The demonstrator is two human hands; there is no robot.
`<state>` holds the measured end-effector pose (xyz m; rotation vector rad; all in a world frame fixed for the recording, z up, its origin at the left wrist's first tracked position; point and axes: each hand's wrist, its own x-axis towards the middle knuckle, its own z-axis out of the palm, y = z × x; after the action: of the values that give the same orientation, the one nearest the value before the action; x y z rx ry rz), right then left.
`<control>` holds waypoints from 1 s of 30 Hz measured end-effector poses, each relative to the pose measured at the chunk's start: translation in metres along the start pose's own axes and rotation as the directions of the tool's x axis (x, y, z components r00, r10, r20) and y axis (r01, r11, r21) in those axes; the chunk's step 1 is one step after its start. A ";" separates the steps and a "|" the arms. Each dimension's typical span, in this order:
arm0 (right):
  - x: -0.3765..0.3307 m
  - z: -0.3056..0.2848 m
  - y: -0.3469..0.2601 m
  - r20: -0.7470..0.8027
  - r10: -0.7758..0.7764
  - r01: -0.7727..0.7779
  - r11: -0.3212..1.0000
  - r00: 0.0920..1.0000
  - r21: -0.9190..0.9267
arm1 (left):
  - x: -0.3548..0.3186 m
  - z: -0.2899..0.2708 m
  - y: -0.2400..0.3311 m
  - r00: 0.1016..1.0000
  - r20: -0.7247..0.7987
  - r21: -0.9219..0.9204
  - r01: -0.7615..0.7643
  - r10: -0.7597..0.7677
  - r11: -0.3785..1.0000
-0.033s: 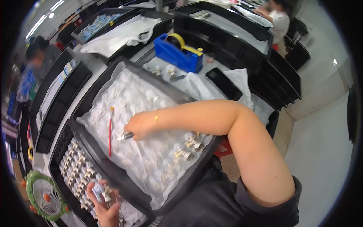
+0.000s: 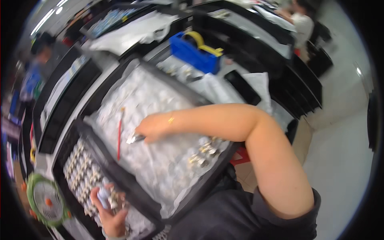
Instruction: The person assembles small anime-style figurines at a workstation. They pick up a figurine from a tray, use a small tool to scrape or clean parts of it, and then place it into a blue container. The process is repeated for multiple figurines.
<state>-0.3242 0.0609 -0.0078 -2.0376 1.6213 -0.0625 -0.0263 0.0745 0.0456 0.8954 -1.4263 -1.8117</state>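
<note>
My right hand (image 2: 154, 127) reaches over a large black tray (image 2: 182, 206) lined with white sheeting. Its fingers are closed on a small shiny silver piece (image 2: 135, 138), whose kind I cannot make out. A thin red-handled brush (image 2: 119, 138) lies on the sheeting just left of that hand. At the lower left, my left hand (image 2: 112, 220) curls round a small white and pale blue figurine (image 2: 104, 196), above a second tray with rows of similar figurines (image 2: 82, 168). A few more figurines (image 2: 198, 160) lie near the big tray's right corner.
Behind the tray stand a blue tape dispenser (image 2: 194, 54) and a black phone (image 2: 242, 87). Stacked black trays (image 2: 292, 82) rise at the back right. A green fan (image 2: 47, 200) is at the lower left. Other people (image 2: 302, 24) work farther off.
The whole view has shifted slightly, with the scene's upper part moving right and up. Both hands keep nearly the same places and grips.
</note>
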 end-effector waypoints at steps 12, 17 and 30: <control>-0.003 -0.004 -0.025 -0.061 0.082 -0.073 0.988 0.995 0.137 | 0.012 -0.030 -0.009 0.874 0.379 0.137 -0.378 0.304 0.916; -0.004 -0.006 -0.023 -0.028 0.113 -0.108 0.987 0.993 0.122 | 0.008 -0.028 -0.009 0.896 0.328 0.300 -0.400 0.301 0.866; -0.004 -0.009 -0.029 -0.029 0.132 -0.128 0.985 0.991 0.116 | 0.005 -0.027 0.013 0.833 0.306 0.825 -0.474 0.461 0.307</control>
<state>-0.3024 0.0655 0.0134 -1.8510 1.7292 -0.1419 -0.0059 0.0535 0.0527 0.7556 -2.3947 -0.5002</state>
